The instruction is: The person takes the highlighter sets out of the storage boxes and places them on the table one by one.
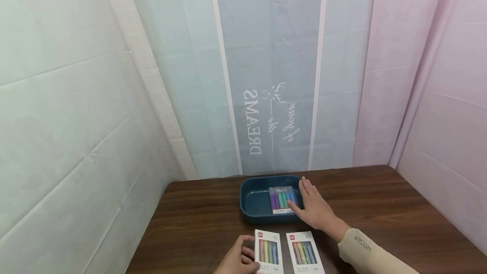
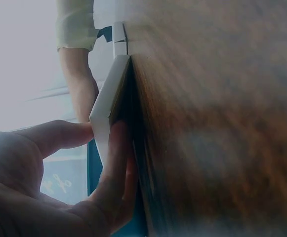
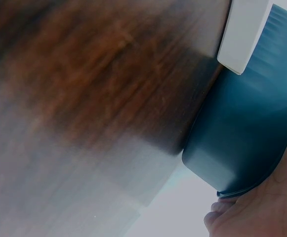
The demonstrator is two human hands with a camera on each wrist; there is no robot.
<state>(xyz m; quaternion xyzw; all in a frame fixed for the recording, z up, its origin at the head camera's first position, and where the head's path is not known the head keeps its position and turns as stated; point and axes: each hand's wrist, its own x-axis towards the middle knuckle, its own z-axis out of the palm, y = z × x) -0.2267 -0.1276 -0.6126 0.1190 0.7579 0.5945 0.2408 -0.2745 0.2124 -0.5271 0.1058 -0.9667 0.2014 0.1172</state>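
Printed curtain point(image 1: 274, 54): hangs behind, bearing reversed lettering.
Wood-grain surface point(image 1: 198, 223): runs back to the curtain.
Blue tray point(image 1: 255, 202): stands toward the far edge, with bare room on the left.
Right hand point(image 1: 313, 206): lies straight-fingered over the tray's right rim, thumb spread inward, probably steadying.
Left hand point(image 1: 239, 257): pinches the left pen box point(image 1: 268, 252), fingers beneath; apparently at the picking-up step.
Left pen box: tilts off the surface in front of the tray; likely calls next for a secure lift clear of the tray wall.
Right pen box point(image 1: 304, 253): lies just beside, easily nudged.
Clear pen pack point(image 1: 280, 198): occupies the tray's right part, possibly obstructing.
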